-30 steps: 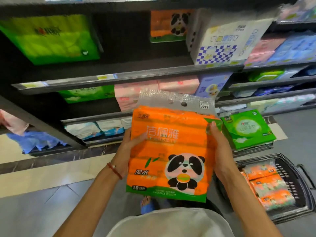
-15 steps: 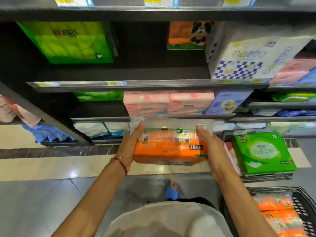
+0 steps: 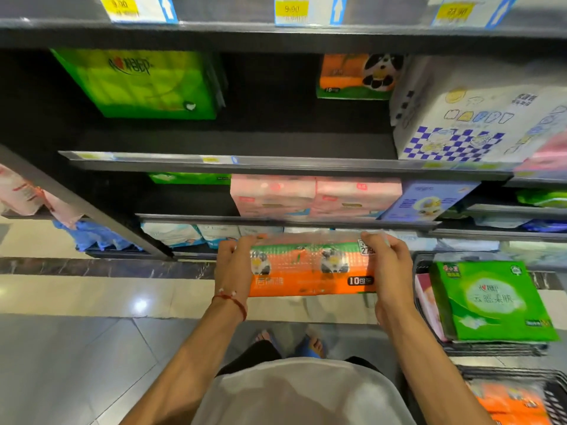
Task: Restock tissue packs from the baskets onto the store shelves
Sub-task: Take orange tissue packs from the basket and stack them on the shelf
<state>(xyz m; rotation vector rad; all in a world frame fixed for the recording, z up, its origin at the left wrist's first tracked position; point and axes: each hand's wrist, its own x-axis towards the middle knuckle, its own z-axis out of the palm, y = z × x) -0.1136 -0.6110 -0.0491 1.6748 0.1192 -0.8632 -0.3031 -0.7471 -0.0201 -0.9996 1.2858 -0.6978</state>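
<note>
Tipped flat since a second ago, when its panda front faced the camera, the orange tissue pack [image 3: 310, 271] now shows its top edge and is held in the air just in front of the lower shelf rail [image 3: 190, 218]. The left hand [image 3: 234, 265] grips its left end and the right hand [image 3: 389, 271] its right end, fingers curled over the clear plastic header. A matching panda pack [image 3: 356, 76] stands on the upper shelf [image 3: 276, 142], beside a blue-checked white pack [image 3: 460, 127]. At lower right a dark basket [image 3: 521, 374] holds what look like more orange packs [image 3: 509, 406], though they are blurred.
</note>
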